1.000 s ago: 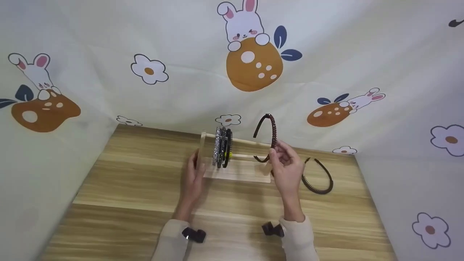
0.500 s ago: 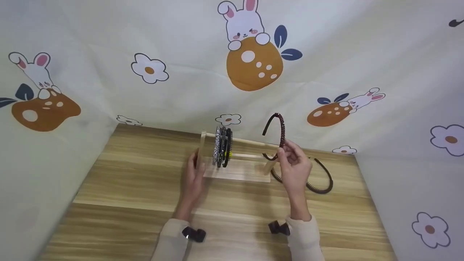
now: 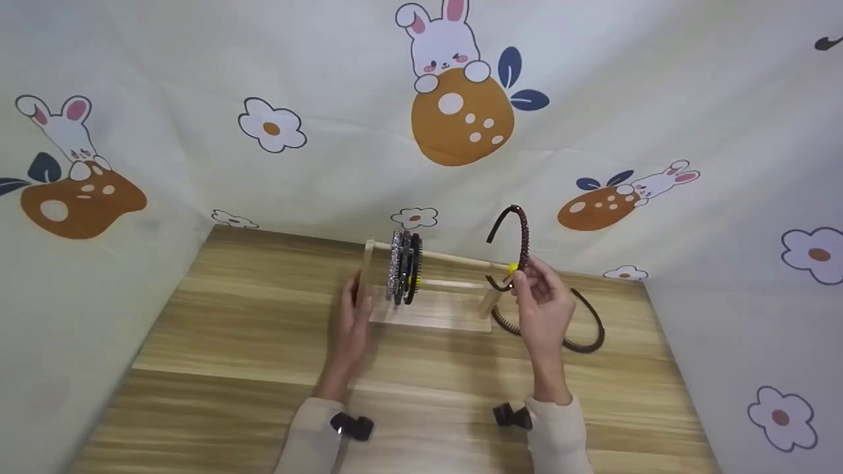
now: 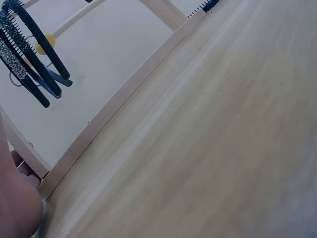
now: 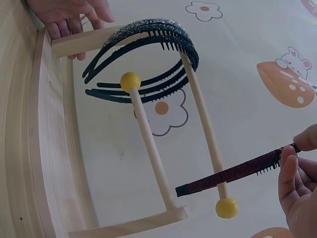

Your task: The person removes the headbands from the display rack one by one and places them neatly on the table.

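Between thumb and fingers my right hand (image 3: 546, 309) pinches a dark red beaded headband (image 3: 524, 230) with comb teeth. This headband is held up at the right end of a wooden rack (image 3: 428, 317), and in the right wrist view it crosses the upper rod (image 5: 200, 111) just above its yellow ball end (image 5: 227, 208). My left hand (image 3: 349, 326) grips the rack's left upright (image 3: 367, 276), its fingers partly hidden behind the wood. Several black headbands, one with silver glitter (image 3: 394, 266), hang together near the rods' left end.
Two dark toothed headbands lie on the wooden table (image 3: 250, 329): one beside the rack's right foot (image 3: 506, 320), the other farther right (image 3: 596, 329), partly behind my right hand. A printed cloth (image 3: 329, 178) hangs close behind the rack.
My right hand has moved right with the red headband, and the upper rod's yellow ball has come into view beside it. My left hand and the rack have stayed put.
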A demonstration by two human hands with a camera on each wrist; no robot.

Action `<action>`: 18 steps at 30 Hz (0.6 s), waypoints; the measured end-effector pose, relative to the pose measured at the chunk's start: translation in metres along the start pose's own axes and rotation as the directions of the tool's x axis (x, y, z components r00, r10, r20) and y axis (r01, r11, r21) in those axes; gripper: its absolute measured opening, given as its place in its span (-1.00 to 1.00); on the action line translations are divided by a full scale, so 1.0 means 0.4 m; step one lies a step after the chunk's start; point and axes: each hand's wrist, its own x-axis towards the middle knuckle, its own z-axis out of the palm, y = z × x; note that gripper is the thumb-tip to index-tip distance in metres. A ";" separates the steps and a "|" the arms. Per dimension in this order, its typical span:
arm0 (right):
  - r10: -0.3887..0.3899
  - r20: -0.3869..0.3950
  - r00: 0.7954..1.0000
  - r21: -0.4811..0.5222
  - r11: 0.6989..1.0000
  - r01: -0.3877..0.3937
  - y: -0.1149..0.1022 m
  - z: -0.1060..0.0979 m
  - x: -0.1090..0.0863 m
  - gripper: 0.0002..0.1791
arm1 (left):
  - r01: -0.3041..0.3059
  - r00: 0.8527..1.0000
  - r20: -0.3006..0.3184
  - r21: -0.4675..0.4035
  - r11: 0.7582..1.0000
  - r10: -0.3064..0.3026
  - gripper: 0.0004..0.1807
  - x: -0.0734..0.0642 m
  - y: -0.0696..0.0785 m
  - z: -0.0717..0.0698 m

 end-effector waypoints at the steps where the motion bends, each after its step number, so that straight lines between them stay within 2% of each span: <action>1: 0.002 -0.002 1.000 0.001 1.000 -0.002 0.001 -0.002 0.000 -0.69 | -0.002 1.000 0.001 0.000 1.000 0.002 -0.36 0.000 0.001 0.000; 7: 0.021 -0.028 0.999 0.014 1.000 -0.020 0.000 -0.015 0.003 -0.69 | 0.001 1.000 -0.007 -0.005 1.000 -0.001 -0.37 0.000 0.000 0.000; 18: 0.006 -0.043 0.999 0.015 1.000 -0.005 0.002 -0.038 0.009 -0.67 | 0.049 0.999 -0.014 0.015 0.999 -0.048 -0.36 0.000 0.001 0.002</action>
